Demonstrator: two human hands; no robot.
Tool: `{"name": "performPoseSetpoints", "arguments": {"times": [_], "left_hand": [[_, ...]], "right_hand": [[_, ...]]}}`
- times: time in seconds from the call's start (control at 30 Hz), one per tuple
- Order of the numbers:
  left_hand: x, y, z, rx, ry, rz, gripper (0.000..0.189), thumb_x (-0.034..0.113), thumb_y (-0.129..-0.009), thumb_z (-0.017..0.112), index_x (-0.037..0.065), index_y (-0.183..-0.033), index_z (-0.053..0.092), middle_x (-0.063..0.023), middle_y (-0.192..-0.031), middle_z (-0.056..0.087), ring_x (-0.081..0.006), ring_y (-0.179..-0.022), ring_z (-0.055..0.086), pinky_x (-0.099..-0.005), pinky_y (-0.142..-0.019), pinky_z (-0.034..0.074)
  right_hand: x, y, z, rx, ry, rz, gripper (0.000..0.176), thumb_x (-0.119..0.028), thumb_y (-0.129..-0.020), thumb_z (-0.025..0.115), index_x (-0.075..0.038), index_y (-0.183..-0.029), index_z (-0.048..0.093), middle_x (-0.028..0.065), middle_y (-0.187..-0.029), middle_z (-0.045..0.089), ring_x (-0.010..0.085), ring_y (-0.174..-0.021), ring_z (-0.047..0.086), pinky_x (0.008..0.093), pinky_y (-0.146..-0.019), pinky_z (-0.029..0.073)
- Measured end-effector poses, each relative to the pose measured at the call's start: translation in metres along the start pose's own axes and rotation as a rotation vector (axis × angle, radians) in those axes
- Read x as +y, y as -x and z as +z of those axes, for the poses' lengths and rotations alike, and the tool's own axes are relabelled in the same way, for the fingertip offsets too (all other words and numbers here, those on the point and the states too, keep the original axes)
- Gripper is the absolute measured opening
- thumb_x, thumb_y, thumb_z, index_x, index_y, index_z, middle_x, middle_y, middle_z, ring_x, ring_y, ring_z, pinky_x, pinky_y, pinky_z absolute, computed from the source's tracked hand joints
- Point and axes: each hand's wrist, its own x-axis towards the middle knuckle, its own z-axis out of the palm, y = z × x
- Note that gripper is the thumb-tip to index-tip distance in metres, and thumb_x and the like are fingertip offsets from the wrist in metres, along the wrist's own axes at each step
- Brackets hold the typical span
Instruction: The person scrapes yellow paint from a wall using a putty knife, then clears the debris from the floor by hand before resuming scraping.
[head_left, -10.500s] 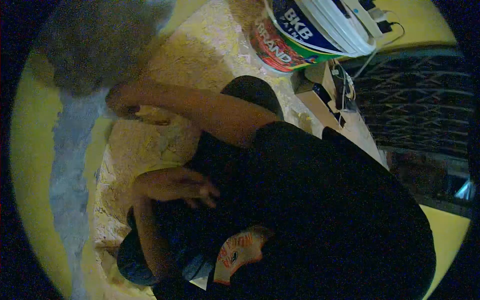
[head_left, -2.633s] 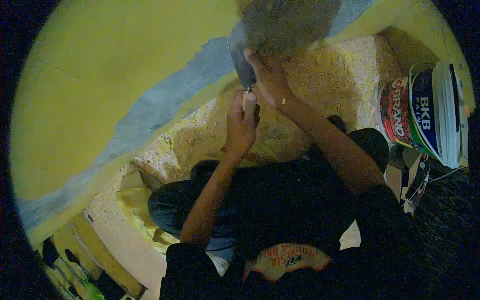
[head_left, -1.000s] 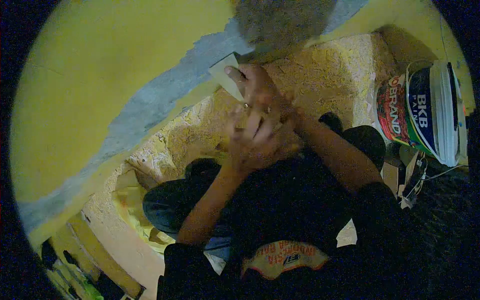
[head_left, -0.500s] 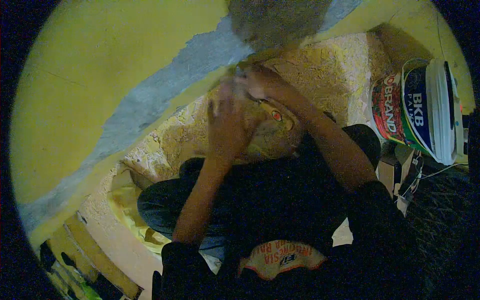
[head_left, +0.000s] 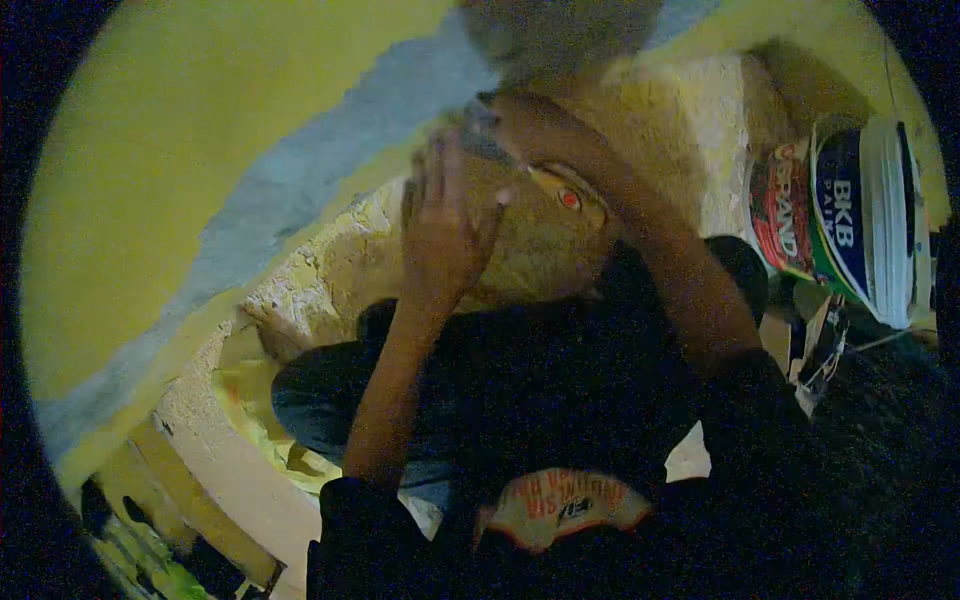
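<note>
A brown, rounded piece [head_left: 545, 255] with a rough-looking surface rests at my lap between my forearms. On its upper right shows a pale curved outline around a red-orange dot [head_left: 570, 200]. My left hand [head_left: 445, 205] lies flat over the left part of the piece, fingers stretched upward and thumb out to the right. Beyond its top edge, my right hand [head_left: 515, 125] is bent inward, its fingers closed beside a small greyish patch [head_left: 480, 115]; what they hold is blurred and I cannot tell what it is.
Pale, crackled material [head_left: 690, 130] extends behind my hands along a yellow wall [head_left: 200, 120] with a grey bare strip. A paint bucket [head_left: 840, 215] lies tilted at the right. A dark blurred round shape [head_left: 560, 35] overlaps the top. Yellow crumpled sheeting [head_left: 250, 400] is by my knee.
My left hand has shifted slightly left, its fingers now clearer and straighter. My right hand has moved a little upward, and the red dot shows slightly higher and further right.
</note>
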Motion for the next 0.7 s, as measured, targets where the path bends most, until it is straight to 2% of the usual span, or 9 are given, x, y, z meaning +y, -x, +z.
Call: {"name": "performPoseSetpoints", "arguments": {"times": [0.03, 0.17, 0.27, 0.33, 0.4, 0.47, 0.5, 0.57, 0.7], "left_hand": [[0.011, -0.002, -0.007, 0.184, 0.116, 0.279, 0.068, 0.041, -0.081, 0.051, 0.004, -0.133, 0.027, -0.0181, -0.136, 0.028, -0.0407, -0.122, 0.03, -0.0481, -0.099, 0.026], [0.012, 0.011, 0.005, 0.056, -0.013, 0.212, 0.056, 0.039, -0.08, 0.053, 0.006, -0.125, 0.041, -0.0191, -0.133, 0.033, -0.0414, -0.12, 0.034, -0.0483, -0.098, 0.028], [0.002, 0.029, -0.004, -0.344, -0.524, 0.049, 0.043, 0.037, -0.08, 0.054, 0.005, -0.109, 0.054, -0.0183, -0.126, 0.042, -0.0379, -0.115, 0.04, -0.0451, -0.096, 0.031], [0.027, 0.024, -0.035, -0.861, 0.37, -0.183, 0.033, 0.033, -0.082, 0.053, 0.002, -0.094, 0.059, -0.0183, -0.118, 0.049, -0.0343, -0.111, 0.045, -0.0422, -0.094, 0.034], [0.05, 0.028, -0.039, -1.282, 0.8, 0.086, 0.033, 0.029, -0.082, 0.053, 0.001, -0.1, 0.055, -0.0207, -0.109, 0.053, -0.0349, -0.103, 0.049, -0.0422, -0.088, 0.038], [0.041, 0.044, -0.008, -1.085, 0.765, 0.215, 0.033, 0.028, -0.083, 0.052, 0.002, -0.103, 0.053, -0.021, -0.108, 0.053, -0.0358, -0.102, 0.05, -0.0419, -0.088, 0.038], [0.036, 0.049, 0.002, -0.898, 0.715, 0.343, 0.034, 0.027, -0.084, 0.052, 0.002, -0.106, 0.051, -0.0213, -0.107, 0.054, -0.0366, -0.102, 0.05, -0.0416, -0.087, 0.039], [0.027, 0.046, -0.002, -0.846, 0.693, 0.228, 0.037, 0.028, -0.084, 0.051, 0.002, -0.109, 0.049, -0.0216, -0.11, 0.052, -0.0369, -0.105, 0.047, -0.042, -0.089, 0.037], [0.002, 0.018, -0.019, -0.592, 0.574, -0.169, 0.05, 0.036, -0.085, 0.049, 0.003, -0.122, 0.041, -0.0226, -0.123, 0.043, -0.038, -0.115, 0.039, -0.0438, -0.097, 0.03]], "right_hand": [[0.005, 0.001, 0.003, 0.011, 0.023, -0.022, 0.035, -0.035, -0.084, 0.047, -0.003, -0.099, 0.053, 0.0179, -0.092, 0.059, 0.0305, -0.084, 0.058, 0.0406, -0.074, 0.045], [0.022, -0.005, 0.004, 0.045, 0.158, -0.136, 0.046, -0.043, -0.086, 0.043, -0.001, -0.102, 0.053, 0.0202, -0.096, 0.058, 0.0331, -0.084, 0.057, 0.0425, -0.075, 0.044], [0.026, -0.015, 0.004, 0.077, 0.265, -0.189, 0.05, -0.046, -0.086, 0.041, 0.0, -0.1, 0.054, 0.0208, -0.091, 0.059, 0.0312, -0.08, 0.058, 0.042, -0.073, 0.045], [0.018, -0.018, -0.007, -0.093, 0.272, -0.149, 0.049, -0.045, -0.086, 0.041, 0.001, -0.099, 0.055, 0.0214, -0.088, 0.059, 0.0314, -0.078, 0.058, 0.0423, -0.072, 0.045], [0.028, -0.04, 0.002, -0.275, 0.28, -0.117, 0.049, -0.045, -0.086, 0.041, 0.001, -0.097, 0.056, 0.0219, -0.085, 0.06, 0.0316, -0.076, 0.059, 0.0427, -0.072, 0.045], [0.067, -0.096, 0.026, -0.454, 0.057, 0.499, 0.049, -0.044, -0.086, 0.042, 0.002, -0.094, 0.057, 0.0225, -0.081, 0.06, 0.0331, -0.071, 0.059, 0.0434, -0.069, 0.045], [0.054, -0.079, 0.022, -0.458, 0.062, 0.488, 0.049, -0.044, -0.086, 0.042, 0.002, -0.094, 0.057, 0.0225, -0.081, 0.06, 0.0331, -0.071, 0.059, 0.0434, -0.069, 0.045], [0.014, -0.009, 0.004, -0.095, 0.142, -0.132, 0.047, -0.042, -0.086, 0.042, 0.001, -0.101, 0.054, 0.0221, -0.085, 0.06, 0.0331, -0.073, 0.059, 0.0426, -0.071, 0.046], [-0.005, 0.004, -0.011, -0.028, 0.212, -0.118, 0.047, -0.038, -0.085, 0.046, -0.001, -0.112, 0.048, 0.021, -0.089, 0.06, 0.0321, -0.077, 0.059, 0.0408, -0.074, 0.046]]}}
